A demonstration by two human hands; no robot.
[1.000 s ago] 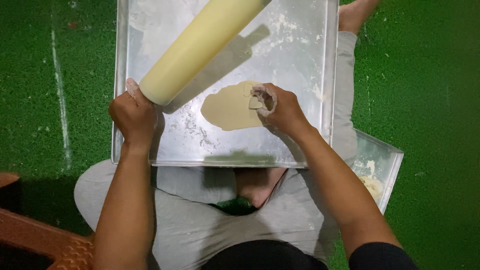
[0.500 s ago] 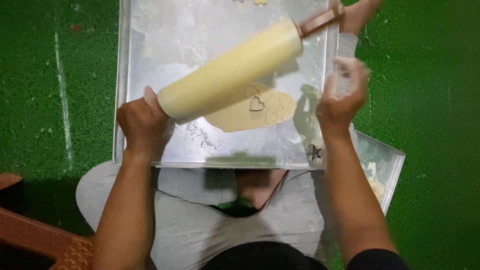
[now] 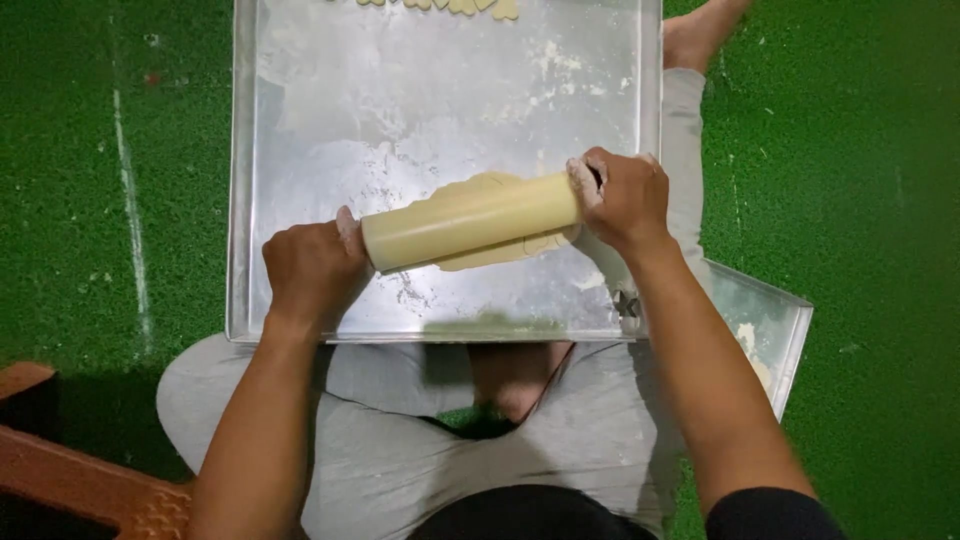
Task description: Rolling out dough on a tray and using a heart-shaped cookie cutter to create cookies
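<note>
Gripping both ends of the pin [image 3: 470, 220], the left hand [image 3: 312, 268] is fisted round the near-left handle and the right hand [image 3: 622, 200] is clenched round the far-right one, with the pin lying slantwise across the dough [image 3: 500, 252] at mid-frame on the floured tray [image 3: 400, 110]. Cut pieces [image 3: 450, 6] sit along the tray's top edge, a small cutter [image 3: 627, 303] lies at its lower right corner, and a second tray [image 3: 770, 330] pokes out at lower right on the green mat [image 3: 860, 150].
</note>
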